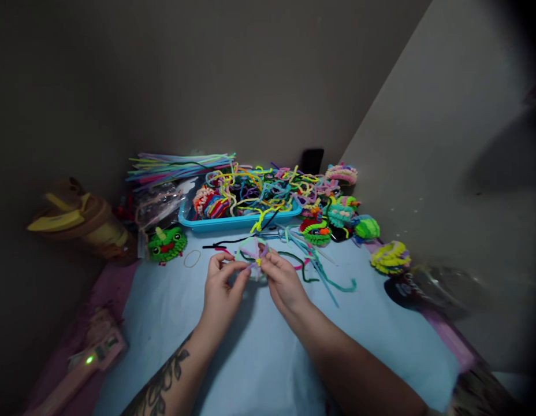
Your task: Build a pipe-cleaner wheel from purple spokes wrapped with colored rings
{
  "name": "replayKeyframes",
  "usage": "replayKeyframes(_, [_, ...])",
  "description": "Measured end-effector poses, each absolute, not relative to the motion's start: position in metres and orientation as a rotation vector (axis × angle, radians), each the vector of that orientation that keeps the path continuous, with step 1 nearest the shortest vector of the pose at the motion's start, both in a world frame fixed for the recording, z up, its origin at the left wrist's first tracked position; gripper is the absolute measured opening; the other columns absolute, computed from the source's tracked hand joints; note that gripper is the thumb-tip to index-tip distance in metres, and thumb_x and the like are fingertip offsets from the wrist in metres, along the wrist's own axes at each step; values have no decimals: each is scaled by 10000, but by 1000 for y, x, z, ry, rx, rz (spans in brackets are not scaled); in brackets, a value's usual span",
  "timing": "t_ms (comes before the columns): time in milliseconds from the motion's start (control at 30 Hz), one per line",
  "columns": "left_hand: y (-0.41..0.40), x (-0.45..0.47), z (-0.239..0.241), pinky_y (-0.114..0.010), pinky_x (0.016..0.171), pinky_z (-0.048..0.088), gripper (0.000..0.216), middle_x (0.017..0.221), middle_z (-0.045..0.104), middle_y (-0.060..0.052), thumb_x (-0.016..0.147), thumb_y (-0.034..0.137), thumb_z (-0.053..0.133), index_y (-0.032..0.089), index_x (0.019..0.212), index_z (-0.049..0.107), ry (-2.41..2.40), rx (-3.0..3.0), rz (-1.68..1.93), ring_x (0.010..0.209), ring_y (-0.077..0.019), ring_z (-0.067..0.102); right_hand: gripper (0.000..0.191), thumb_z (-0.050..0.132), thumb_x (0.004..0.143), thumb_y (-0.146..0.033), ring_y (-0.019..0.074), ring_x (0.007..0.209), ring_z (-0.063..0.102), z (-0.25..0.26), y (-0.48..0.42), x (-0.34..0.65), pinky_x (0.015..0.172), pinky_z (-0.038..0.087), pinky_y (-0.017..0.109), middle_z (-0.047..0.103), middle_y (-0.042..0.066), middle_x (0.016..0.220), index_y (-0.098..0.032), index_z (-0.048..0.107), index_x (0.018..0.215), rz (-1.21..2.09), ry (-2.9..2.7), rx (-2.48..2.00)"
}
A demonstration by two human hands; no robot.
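My left hand (221, 289) and my right hand (282, 280) meet over the light blue table cover (172, 312), fingers pinched on a small pastel pipe-cleaner piece (253, 254) with purple, green and yellow strands. Both hands grip it, the left from the left side, the right from the right. Loose teal and green pipe cleaners (320, 268) lie just right of my right hand. A black pipe cleaner (233, 240) lies just beyond the hands.
A blue tray (233, 222) full of tangled pipe cleaners sits at the back. Finished fuzzy figures include a green one (166, 242) at left and several (337, 216) at right. A brown and yellow cup (84, 222) and a pink device (92, 355) lie left.
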State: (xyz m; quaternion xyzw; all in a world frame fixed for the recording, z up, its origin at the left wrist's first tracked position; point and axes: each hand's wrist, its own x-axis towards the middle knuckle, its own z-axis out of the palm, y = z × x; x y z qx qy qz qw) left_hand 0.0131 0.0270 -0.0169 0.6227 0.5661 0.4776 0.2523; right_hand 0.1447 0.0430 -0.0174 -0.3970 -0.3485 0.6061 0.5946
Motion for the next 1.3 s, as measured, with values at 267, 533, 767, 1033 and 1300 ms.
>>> replayKeyframes(267, [24,8,-16,-329,763,452,120,991,493,-58,789,217,607,241,820,720,1571,1997,1338,860,-179,498,169,734,669,-325,226,1083,484,-8,42,149,955,354,352,601,42,1037,-200,646,597,1403,-898,-948])
replayKeyframes(533, [26,4,-5,-295,713,453,163,998,514,-65,790,251,598,231,920,693,1579,1844,1445,877,-182,512,82,703,698,-286,213,1156,483,-8,44,152,972,372,333,605,54,1136,-209,681,684,1430,-849,-859])
replayKeyframes(767, [37,1,-1,-230,543,367,339,799,614,-39,767,419,601,162,973,678,1402,1143,1117,641,-129,493,143,693,667,-291,237,1048,554,-11,51,157,852,452,340,669,57,999,-212,693,787,1562,-735,-802])
replayKeyframes(1033, [33,9,1,-223,584,323,282,681,563,-3,730,417,653,144,659,641,1178,1085,1030,612,-106,423,160,688,650,-273,251,1006,567,-6,47,151,837,454,355,688,57,913,-209,692,797,1605,-673,-773])
replayKeyframes(1300, [35,6,-4,-234,593,326,258,677,571,0,695,405,680,152,651,647,1197,1066,1065,604,-111,435,202,707,659,-262,154,622,550,-10,45,152,643,445,296,638,12,707,-186,666,842,1707,-538,-766])
